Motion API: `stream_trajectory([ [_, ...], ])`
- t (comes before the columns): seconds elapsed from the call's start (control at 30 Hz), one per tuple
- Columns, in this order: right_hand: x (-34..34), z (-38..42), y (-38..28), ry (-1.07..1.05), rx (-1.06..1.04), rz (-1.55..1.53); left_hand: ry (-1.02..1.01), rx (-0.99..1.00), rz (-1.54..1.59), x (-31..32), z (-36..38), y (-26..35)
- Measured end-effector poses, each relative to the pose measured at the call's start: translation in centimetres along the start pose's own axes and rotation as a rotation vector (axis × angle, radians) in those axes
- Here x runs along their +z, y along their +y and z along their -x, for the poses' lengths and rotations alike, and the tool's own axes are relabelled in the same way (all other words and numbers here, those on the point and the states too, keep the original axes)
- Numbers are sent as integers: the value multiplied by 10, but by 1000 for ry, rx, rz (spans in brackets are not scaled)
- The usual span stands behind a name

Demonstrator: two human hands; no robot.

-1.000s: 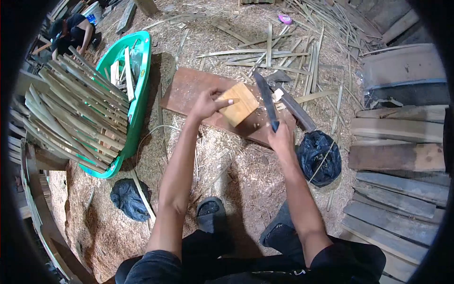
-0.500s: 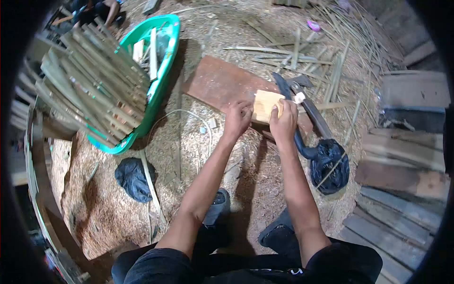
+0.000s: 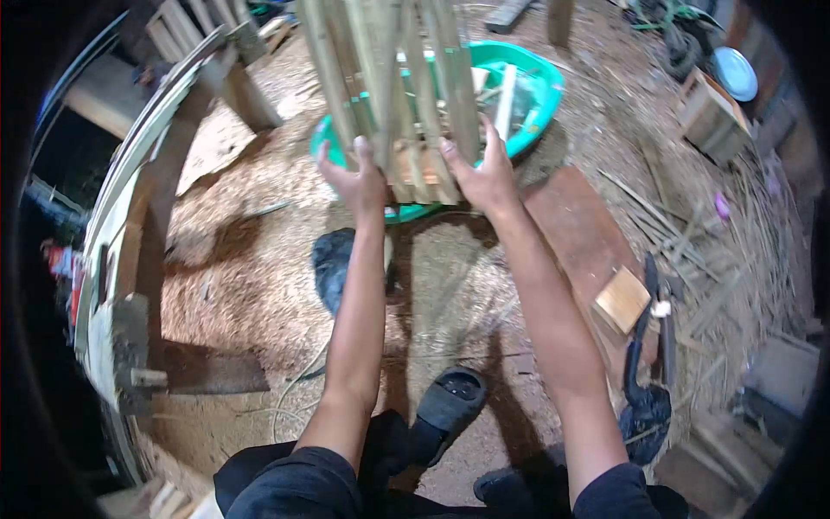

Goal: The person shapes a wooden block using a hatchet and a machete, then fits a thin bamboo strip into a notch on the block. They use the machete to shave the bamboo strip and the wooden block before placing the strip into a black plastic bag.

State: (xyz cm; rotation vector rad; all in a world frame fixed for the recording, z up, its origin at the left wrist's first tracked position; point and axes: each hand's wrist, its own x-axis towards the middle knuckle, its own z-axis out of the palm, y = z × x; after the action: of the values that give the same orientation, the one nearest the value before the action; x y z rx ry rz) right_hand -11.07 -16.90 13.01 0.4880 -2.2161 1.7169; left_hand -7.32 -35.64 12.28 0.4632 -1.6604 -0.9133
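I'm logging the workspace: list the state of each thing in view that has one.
Wooden strips: massed side by side.
Left hand: spread at the strips; grip unclear.
Right hand: likewise.
Green tub: open, holding loose wood pieces.
Brown board: lying flat.
Wooden block: resting on the board, unheld.
Machete: lying beside the block, unheld.
Dark bag by the left forearm: crumpled, partly hidden.

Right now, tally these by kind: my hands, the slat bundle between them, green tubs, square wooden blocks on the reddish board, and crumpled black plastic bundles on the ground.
Hands: 2, left hand and right hand
Slat bundle: 1
Green tub: 1
Square wooden block: 1
Black plastic bundles: 2
Total: 7
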Motion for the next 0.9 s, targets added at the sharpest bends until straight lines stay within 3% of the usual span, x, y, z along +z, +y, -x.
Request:
stream_trajectory([
  [0.03,18,-10,12,-34,-31,-54,-166,-194,126,-3,-11,-12],
  [0.1,44,-11,25,-99,22,-84,-326,-259,109,-2,-22,-26],
  [0.23,52,-7,33,22,-186,-204,-324,-444,246,-3,-13,-10],
  [0.47,-5,-16,-3,-98,-171,-606,-232,-379,503,3,-2,33],
  [0.57,-17,-45,1,-73,-218,-576,-229,-274,634,34,-14,39],
  [0.6,-20,-60,5,-70,-220,-572,-294,-342,721,59,-32,28],
  [0.63,-21,-92,28,-103,-186,-393,-367,-416,795,90,-50,9],
  [0.67,-17,-121,49,-40,-281,-154,-406,-406,846,112,-61,0],
  [0.7,-13,-150,69,44,-364,86,-437,-395,694,132,-71,-9],
  [0.73,-17,-154,66,-76,-224,142,-523,-390,464,148,-80,-22],
  [0.8,-27,-159,50,-319,63,249,-459,-527,629,166,-67,-31],
  [0.83,-18,-164,76,-420,26,119,-519,-403,493,160,-57,-22],
  [0.87,-7,-157,107,-349,-24,-191,-583,-276,359,144,-43,-8],
  [0.9,-15,-144,103,-269,-23,-168,-643,-149,229,133,-29,2],
])
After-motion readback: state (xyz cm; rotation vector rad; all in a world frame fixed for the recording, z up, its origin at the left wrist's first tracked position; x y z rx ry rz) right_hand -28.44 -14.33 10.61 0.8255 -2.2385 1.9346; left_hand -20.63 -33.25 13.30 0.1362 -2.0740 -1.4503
